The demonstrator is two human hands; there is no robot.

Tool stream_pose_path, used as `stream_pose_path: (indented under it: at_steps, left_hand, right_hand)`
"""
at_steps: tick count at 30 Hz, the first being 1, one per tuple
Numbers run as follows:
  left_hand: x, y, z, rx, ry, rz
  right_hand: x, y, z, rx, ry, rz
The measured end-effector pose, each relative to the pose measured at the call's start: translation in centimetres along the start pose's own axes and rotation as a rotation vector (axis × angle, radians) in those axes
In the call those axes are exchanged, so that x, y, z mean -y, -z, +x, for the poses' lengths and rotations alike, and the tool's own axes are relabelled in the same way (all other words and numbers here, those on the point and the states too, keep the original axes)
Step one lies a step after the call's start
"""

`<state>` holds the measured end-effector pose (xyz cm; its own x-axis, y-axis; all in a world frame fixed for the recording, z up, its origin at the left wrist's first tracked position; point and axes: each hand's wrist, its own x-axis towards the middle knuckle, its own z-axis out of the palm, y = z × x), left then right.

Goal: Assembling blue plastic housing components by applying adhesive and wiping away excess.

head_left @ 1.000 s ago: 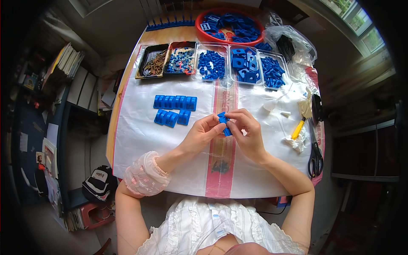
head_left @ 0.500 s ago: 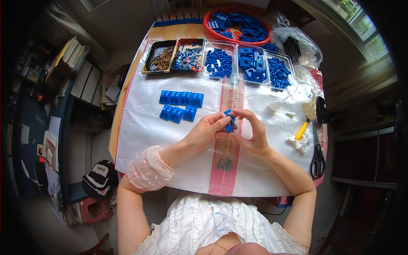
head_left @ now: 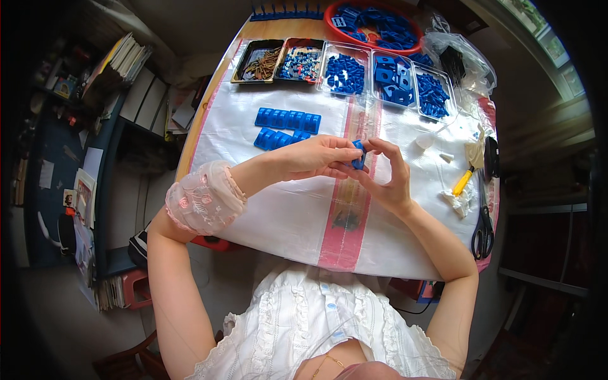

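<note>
Above the white cloth: small blue moulded-plastic part [head_left: 359, 154], between both hands.
Left hand [head_left: 313, 157]: fingertips pinching the part's left side.
Right hand [head_left: 387, 174]: fingers pinching its right edge.
Handling: probably light, rigid, slightly slick; best gripped by its edges.

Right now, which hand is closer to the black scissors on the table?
The right hand. The scissors lie near the table's right edge, off to that hand's right. The left hand is farther away, on the other side of the small blue piece both hands pinch.
</note>
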<state>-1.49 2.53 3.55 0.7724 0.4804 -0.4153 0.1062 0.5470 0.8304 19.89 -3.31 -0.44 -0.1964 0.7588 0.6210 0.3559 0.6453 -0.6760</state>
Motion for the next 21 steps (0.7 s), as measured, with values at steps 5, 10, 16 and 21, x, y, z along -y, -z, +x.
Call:
stream_pose_path:
  at_steps: [5, 10, 16, 21]
  left_hand:
    - [-0.2, 0.1, 0.7, 0.014, -0.016, -0.021]
    - [-0.3, 0.0, 0.5, 0.029, -0.022, -0.028]
    - [-0.3, 0.8, 1.1, 0.066, -0.032, -0.018]
    - [-0.4, 0.9, 1.2, 0.076, -0.045, 0.000]
  right_hand:
    - [-0.5, 0.2, -0.1, -0.027, 0.000, -0.028]
    - [-0.3, 0.1, -0.1, -0.027, 0.019, -0.018]
    - [-0.3, 0.0, 0.1, -0.037, -0.006, -0.020]
    - [-0.2, -0.1, 0.2, -0.048, -0.002, -0.022]
